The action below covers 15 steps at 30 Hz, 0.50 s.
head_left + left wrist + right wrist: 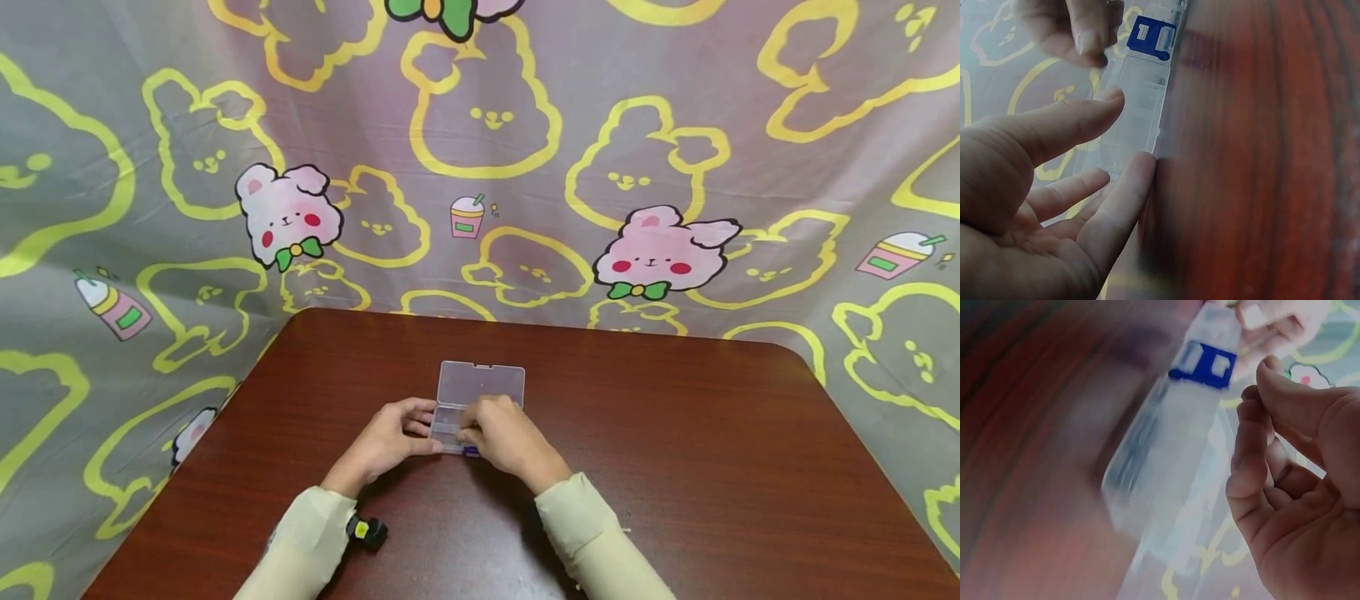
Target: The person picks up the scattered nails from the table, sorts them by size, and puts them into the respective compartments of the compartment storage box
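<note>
A clear plastic compartment box (446, 420) lies on the table with its see-through lid (480, 383) raised at the back. A blue latch (1150, 37) hangs at its front edge. My left hand (386, 437) holds the box by its left end, thumb at the front corner and fingers along the side. Over the right part of the box is my right hand (506, 433), fingers curled and thumb tip close to the index fingertip. In the right wrist view nothing shows between those fingertips (1267, 365). The right hand hides part of the compartments in the head view.
The brown wooden table (712, 467) extends around the box on all sides. Behind it and at both sides hangs a grey curtain (360, 125) with yellow bear outlines. A black strap piece with a yellow mark (367, 532) is at the left wrist.
</note>
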Each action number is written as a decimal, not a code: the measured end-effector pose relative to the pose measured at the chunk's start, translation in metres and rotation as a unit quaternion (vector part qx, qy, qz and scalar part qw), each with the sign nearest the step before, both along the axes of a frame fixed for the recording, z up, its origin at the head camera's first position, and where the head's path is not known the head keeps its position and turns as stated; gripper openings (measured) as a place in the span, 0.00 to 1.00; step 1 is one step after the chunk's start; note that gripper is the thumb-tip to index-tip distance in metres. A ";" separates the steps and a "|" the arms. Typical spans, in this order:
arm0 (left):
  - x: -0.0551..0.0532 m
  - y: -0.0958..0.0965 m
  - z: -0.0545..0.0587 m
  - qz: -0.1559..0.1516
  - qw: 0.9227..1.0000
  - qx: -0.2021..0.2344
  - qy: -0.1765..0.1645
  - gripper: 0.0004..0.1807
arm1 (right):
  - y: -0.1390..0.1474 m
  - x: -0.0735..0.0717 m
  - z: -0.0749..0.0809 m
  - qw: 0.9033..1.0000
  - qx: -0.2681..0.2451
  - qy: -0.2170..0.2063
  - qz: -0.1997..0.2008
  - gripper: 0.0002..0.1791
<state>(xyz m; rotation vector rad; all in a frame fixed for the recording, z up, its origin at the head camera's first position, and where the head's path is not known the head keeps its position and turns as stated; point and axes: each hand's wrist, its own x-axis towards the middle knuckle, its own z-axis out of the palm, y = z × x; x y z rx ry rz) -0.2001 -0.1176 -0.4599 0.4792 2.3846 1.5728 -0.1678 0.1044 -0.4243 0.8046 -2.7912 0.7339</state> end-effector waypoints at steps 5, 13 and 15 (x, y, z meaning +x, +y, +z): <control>0.002 0.000 0.002 0.010 1.000 -0.004 0.003 0.33 | 0.023 0.005 0.001 0.999 -0.031 0.008 0.005 0.04; 0.003 0.001 0.002 0.005 1.000 -0.004 0.000 0.34 | 0.058 0.013 0.004 0.998 -0.049 -0.040 0.008 0.05; 0.003 0.002 0.003 0.004 1.000 0.000 0.002 0.34 | 0.065 0.014 0.005 0.998 -0.047 -0.051 0.007 0.05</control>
